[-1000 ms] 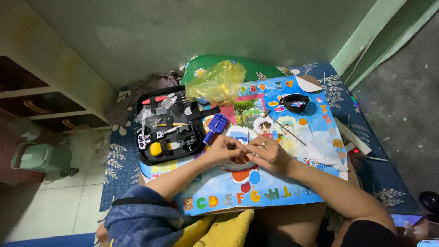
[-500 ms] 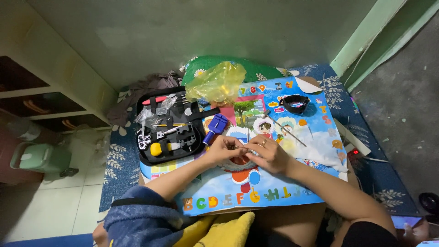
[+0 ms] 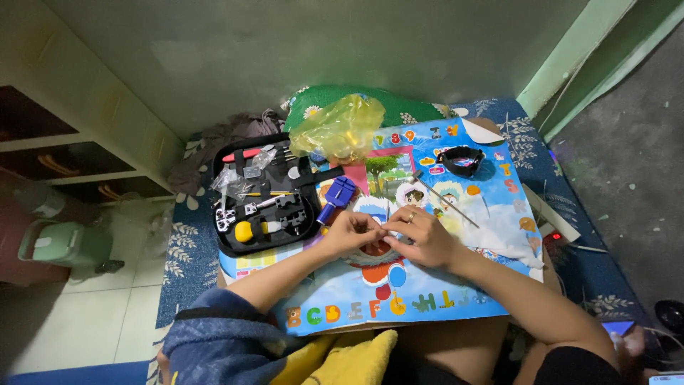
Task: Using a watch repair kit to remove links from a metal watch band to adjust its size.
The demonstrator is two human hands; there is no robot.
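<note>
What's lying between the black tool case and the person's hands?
In the head view, a blue tool lies on the poster between the black tool case and the left hand, right hand.

A yellow plastic bag (image 3: 337,128) sits at the top middle on a green cushion (image 3: 399,110). A black tool case (image 3: 263,196) lies left of middle. A pale green bin (image 3: 64,246) stands far left. A black watch (image 3: 462,160) rests upper right.
</note>
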